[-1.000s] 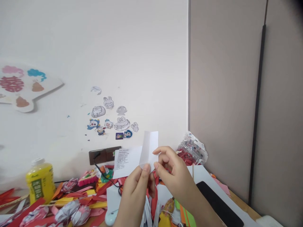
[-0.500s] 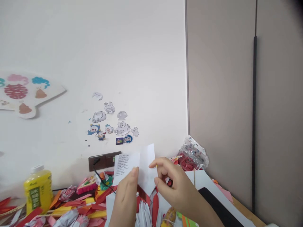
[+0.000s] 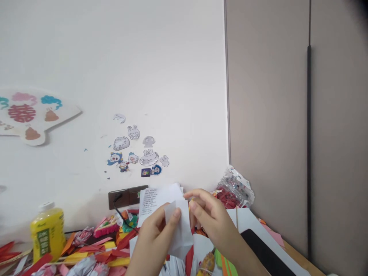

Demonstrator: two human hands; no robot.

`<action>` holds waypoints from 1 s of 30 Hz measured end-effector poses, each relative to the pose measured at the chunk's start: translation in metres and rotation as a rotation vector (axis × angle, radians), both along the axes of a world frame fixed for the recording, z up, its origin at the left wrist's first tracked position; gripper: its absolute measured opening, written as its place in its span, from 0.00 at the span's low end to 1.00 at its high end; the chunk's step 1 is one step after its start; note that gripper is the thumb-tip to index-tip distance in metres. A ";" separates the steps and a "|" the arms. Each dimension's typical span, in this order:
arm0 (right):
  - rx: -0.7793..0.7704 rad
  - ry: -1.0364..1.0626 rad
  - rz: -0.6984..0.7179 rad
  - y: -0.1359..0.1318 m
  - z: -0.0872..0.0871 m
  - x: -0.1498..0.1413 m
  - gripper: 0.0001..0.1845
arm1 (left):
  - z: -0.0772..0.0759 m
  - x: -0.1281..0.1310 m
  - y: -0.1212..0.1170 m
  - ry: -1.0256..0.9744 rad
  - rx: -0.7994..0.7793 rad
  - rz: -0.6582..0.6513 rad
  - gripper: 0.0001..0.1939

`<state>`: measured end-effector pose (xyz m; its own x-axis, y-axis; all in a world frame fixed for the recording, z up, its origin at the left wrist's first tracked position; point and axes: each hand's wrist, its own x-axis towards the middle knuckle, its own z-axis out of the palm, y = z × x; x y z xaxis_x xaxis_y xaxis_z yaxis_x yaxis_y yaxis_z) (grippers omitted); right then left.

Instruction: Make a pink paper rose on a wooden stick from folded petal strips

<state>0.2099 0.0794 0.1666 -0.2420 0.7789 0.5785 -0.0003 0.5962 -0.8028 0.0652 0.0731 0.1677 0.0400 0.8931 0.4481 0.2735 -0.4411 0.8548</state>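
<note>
A folded white paper (image 3: 181,230) is in my left hand (image 3: 155,234), with the thumb pressed flat on its front. Behind it stands a white sheet with lines of small handwriting (image 3: 149,203), too small to read. My right hand (image 3: 211,218) is at the paper's right edge, its fingers loosely curled. A small gap shows between its thumb and index finger, and the index tip is close to the paper's upper right corner. Just below the hands lie several folded white paper strips (image 3: 172,266).
Red, orange and yellow paper strips (image 3: 109,255) cover the left of the table. A yellow drink bottle (image 3: 47,234) stands there. Against the wall is a dark power strip (image 3: 128,196). To the right lie a clear plastic bag (image 3: 237,186) and a black flat object (image 3: 264,253).
The paper flap that stood upright has come down toward me, and my left thumb now lies over it. My right hand has shifted slightly, with its index finger and thumb closer together.
</note>
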 end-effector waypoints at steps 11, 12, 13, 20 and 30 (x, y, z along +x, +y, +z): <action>-0.193 0.064 0.155 0.004 0.005 0.004 0.14 | -0.004 0.003 -0.002 0.167 0.120 0.117 0.16; -0.187 0.057 0.142 0.004 0.005 0.004 0.13 | -0.005 0.004 -0.002 0.168 0.128 0.126 0.16; -0.185 0.050 0.133 0.003 0.005 0.004 0.12 | -0.005 0.004 -0.003 0.163 0.131 0.125 0.16; -0.166 -0.001 0.027 0.006 0.001 0.002 0.09 | 0.000 0.006 -0.008 0.037 0.055 0.042 0.15; -0.023 -0.221 -0.220 -0.004 0.005 -0.001 0.03 | 0.002 0.004 -0.005 0.070 -0.016 0.019 0.16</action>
<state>0.2092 0.0754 0.1711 -0.1843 0.8391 0.5119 0.3027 0.5439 -0.7826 0.0689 0.0679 0.1693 0.0541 0.9011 0.4302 0.3412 -0.4216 0.8401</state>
